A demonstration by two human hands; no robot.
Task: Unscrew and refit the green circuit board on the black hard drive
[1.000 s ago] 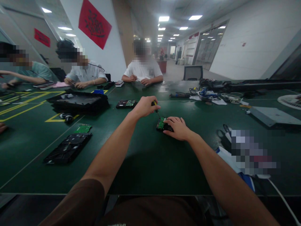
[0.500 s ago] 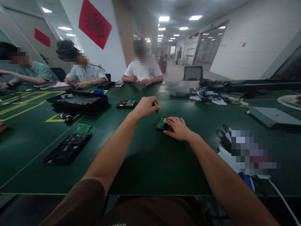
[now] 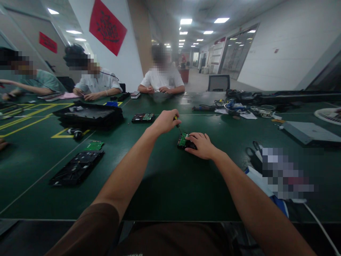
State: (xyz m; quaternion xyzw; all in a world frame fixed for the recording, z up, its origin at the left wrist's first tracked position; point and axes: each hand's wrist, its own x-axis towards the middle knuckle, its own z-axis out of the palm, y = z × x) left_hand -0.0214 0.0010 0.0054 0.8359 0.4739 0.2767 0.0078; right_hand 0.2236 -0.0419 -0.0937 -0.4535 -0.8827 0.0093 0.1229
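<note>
A small hard drive (image 3: 183, 140) with a green circuit board facing up lies on the green table (image 3: 165, 185) in front of me. My right hand (image 3: 201, 145) lies flat over its right side, fingers spread, pressing it down. My left hand (image 3: 165, 122) is closed round a screwdriver (image 3: 177, 124) with a yellow and black handle. Its thin shaft slants down to the drive's upper left corner.
Another hard drive (image 3: 143, 117) lies farther back, a black tray (image 3: 89, 115) to the left, a dark frame (image 3: 77, 168) and a green board (image 3: 94, 145) nearer left. Cables and tools (image 3: 239, 106) clutter the right. Three people sit across the table.
My hands stay almost where they were. The screwdriver handle shows a little less above my left fist. The person in white opposite has shifted their hands slightly.
</note>
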